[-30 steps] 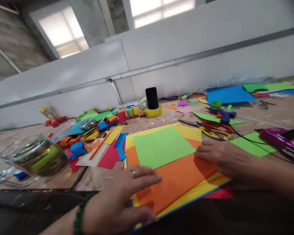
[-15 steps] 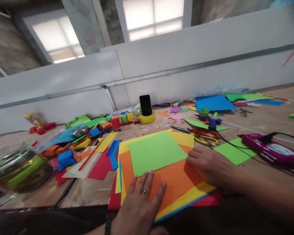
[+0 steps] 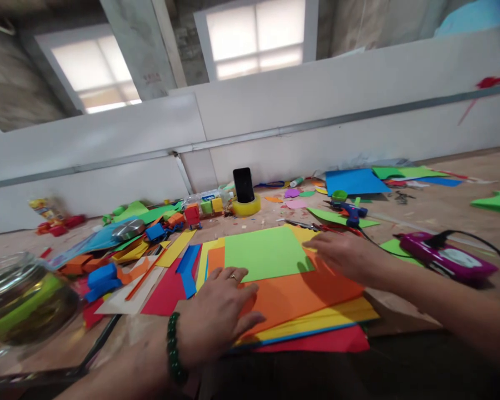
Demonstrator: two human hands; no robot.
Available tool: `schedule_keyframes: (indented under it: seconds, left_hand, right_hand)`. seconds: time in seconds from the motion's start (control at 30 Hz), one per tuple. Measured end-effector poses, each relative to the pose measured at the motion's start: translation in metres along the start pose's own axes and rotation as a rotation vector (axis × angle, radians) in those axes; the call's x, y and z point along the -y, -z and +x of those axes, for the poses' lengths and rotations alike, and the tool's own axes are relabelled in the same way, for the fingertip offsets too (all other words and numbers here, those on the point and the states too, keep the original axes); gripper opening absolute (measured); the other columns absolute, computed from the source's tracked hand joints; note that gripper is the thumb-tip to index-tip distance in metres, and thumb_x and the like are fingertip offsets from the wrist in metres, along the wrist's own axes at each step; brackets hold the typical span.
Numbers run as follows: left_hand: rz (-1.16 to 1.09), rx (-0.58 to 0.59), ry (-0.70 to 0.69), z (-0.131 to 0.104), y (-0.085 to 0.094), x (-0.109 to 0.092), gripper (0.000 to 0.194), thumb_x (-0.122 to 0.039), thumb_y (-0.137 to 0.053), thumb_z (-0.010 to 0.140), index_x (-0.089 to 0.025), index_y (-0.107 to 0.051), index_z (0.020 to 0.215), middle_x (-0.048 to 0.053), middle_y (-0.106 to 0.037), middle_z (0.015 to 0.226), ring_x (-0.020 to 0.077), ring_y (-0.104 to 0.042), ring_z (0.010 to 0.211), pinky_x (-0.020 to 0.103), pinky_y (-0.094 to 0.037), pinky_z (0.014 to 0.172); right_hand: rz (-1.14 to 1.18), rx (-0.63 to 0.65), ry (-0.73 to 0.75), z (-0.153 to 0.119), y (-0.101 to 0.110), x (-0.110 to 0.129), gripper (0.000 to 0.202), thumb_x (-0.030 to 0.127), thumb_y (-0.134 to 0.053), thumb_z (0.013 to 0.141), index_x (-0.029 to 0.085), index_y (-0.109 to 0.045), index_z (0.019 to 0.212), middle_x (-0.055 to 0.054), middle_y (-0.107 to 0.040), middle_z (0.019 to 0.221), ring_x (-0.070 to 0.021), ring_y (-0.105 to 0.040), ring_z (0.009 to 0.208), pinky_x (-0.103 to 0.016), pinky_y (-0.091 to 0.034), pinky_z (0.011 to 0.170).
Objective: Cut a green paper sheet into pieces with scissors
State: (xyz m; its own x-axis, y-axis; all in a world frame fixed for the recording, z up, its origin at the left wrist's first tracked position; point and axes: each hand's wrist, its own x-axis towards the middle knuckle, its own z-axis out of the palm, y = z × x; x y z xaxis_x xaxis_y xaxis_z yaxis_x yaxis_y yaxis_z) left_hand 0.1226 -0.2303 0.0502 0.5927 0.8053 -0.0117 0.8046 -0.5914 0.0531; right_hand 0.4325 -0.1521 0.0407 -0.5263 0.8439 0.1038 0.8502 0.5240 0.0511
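A stack of coloured paper sheets lies before me on the wooden table [image 3: 441, 211]. On top is a light green sheet [image 3: 266, 253], under it an orange sheet [image 3: 304, 291], then yellow, blue and red ones. My left hand [image 3: 219, 311], with a ring and a green bead bracelet, rests flat on the stack's left side, fingers spread. My right hand [image 3: 344, 255] hovers flat over the stack's right edge, next to the green sheet, holding nothing.
Red-and-yellow scissors [image 3: 316, 226] lie just behind my right hand. A blue glue gun [image 3: 350, 210], a purple device [image 3: 445, 261] with a black cord, a phone [image 3: 243, 185] standing in a yellow tape roll, a glass jar [image 3: 20, 300] at left and paper scraps surround the stack.
My left hand moved left to the stack's left side. My right hand rose toward the far right corner, over the scissors. The stack turned slightly, showing more red sheet underneath.
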Motion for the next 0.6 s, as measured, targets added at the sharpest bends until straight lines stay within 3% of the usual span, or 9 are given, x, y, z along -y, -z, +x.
schedule_keyframes:
  seconds: [0.07,0.13,0.2,0.3,0.43,0.53,0.6]
  left_hand:
    - [0.033,0.000,-0.060,0.017,0.005,-0.002,0.038,-0.047,-0.043,0.095,-0.023,-0.066,0.114,0.014,-0.063,0.116,0.0304,-0.060,0.103,0.048,-0.050,0.088]
    - [0.076,-0.014,-0.085,0.035,0.004,-0.005,0.029,-0.039,-0.050,0.092,-0.021,-0.067,0.106,0.013,-0.065,0.107,0.0289,-0.062,0.096,0.043,-0.053,0.080]
    - [0.101,-0.041,-0.095,0.052,-0.004,-0.009,0.022,-0.034,-0.055,0.090,-0.019,-0.066,0.102,0.012,-0.065,0.103,0.0282,-0.062,0.094,0.040,-0.054,0.076]
    - [0.113,-0.050,-0.093,0.070,-0.018,-0.013,0.015,-0.023,-0.050,0.090,-0.016,-0.064,0.093,0.011,-0.066,0.092,0.0269,-0.064,0.088,0.038,-0.054,0.071]
    - [0.140,-0.027,-0.102,0.076,-0.027,-0.014,0.015,-0.009,-0.052,0.080,-0.014,-0.062,0.090,0.012,-0.067,0.086,0.0270,-0.065,0.083,0.037,-0.054,0.070]
    - [0.146,0.014,-0.123,0.071,-0.027,-0.014,0.018,-0.013,-0.057,0.073,-0.012,-0.061,0.090,0.013,-0.067,0.085,0.0262,-0.065,0.078,0.037,-0.054,0.068]
    - [0.175,0.008,-0.139,0.066,-0.029,-0.014,0.019,-0.015,-0.058,0.071,-0.012,-0.061,0.090,0.014,-0.066,0.083,0.0254,-0.064,0.075,0.036,-0.054,0.066]
  right_hand:
    - [-0.039,0.034,-0.187,0.004,0.008,-0.021,0.030,0.016,-0.041,0.093,0.018,-0.064,0.113,-0.014,-0.068,0.106,-0.0220,-0.065,0.091,-0.029,-0.043,0.070]
    - [-0.078,0.073,-0.321,0.006,0.009,-0.038,0.027,0.028,-0.043,0.095,0.015,-0.066,0.097,-0.015,-0.070,0.086,-0.0229,-0.066,0.075,-0.029,-0.041,0.061]
    - [-0.099,0.101,-0.372,0.008,0.003,-0.048,0.028,0.037,-0.049,0.094,0.014,-0.065,0.093,-0.013,-0.069,0.082,-0.0215,-0.064,0.072,-0.029,-0.041,0.059]
    - [-0.115,0.115,-0.380,0.007,-0.007,-0.053,0.026,0.037,-0.051,0.094,0.015,-0.064,0.097,-0.006,-0.068,0.088,-0.0160,-0.063,0.075,-0.029,-0.048,0.064]
    - [-0.173,0.113,-0.468,0.006,-0.005,-0.070,0.027,0.038,-0.051,0.096,0.015,-0.063,0.101,-0.005,-0.066,0.092,-0.0149,-0.063,0.079,-0.032,-0.053,0.070]
    - [-0.210,0.112,-0.526,0.008,0.001,-0.085,0.026,0.039,-0.056,0.094,0.016,-0.063,0.103,-0.004,-0.066,0.098,-0.0147,-0.063,0.082,-0.033,-0.054,0.073]
    - [-0.208,0.081,-0.476,0.010,0.001,-0.087,0.023,0.036,-0.056,0.093,0.014,-0.063,0.101,-0.005,-0.066,0.099,-0.0157,-0.063,0.084,-0.034,-0.053,0.074]
